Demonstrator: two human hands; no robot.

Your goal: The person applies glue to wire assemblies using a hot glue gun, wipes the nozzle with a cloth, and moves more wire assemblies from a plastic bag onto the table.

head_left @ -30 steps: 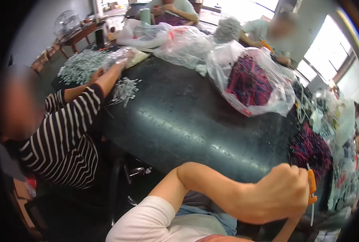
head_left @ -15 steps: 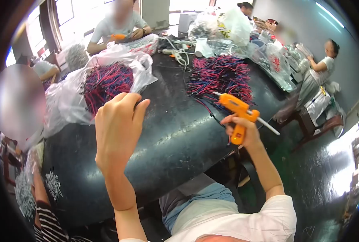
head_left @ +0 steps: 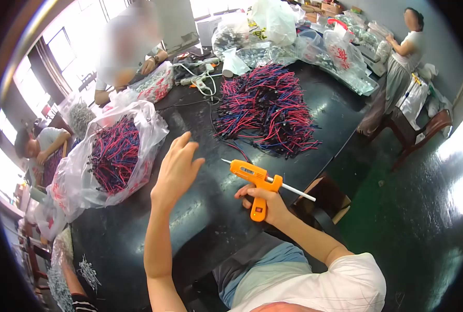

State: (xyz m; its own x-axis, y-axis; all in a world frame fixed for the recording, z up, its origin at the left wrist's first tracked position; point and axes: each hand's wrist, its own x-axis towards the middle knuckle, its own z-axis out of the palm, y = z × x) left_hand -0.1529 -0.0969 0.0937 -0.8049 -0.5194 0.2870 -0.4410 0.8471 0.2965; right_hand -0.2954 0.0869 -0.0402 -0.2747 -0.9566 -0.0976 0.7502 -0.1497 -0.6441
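My right hand (head_left: 274,207) is wrapped round the grip of an orange hot glue gun (head_left: 252,174). A white glue stick (head_left: 294,191) juts from the gun's back, and its nozzle points left toward my other hand. My left hand (head_left: 175,169) hovers over the black table with thumb and fingers apart, and I see nothing in it. Beyond the gun lies a big heap of red and blue wires (head_left: 268,109) with black ends. To the left of my left hand, an open plastic bag (head_left: 151,122) holds more wires (head_left: 116,153) of the same kind.
A power strip with white cords (head_left: 203,80) lies at the table's far side, near filled plastic bags (head_left: 273,26). A seated person (head_left: 125,49) is across the table; another stands at right by a chair (head_left: 418,132). Small pale pieces (head_left: 88,273) lie at the near left.
The view has shifted. My right hand has brought the glue gun leftward, closer to my left hand. My left hand's fingers, curled before, are now more stretched out.
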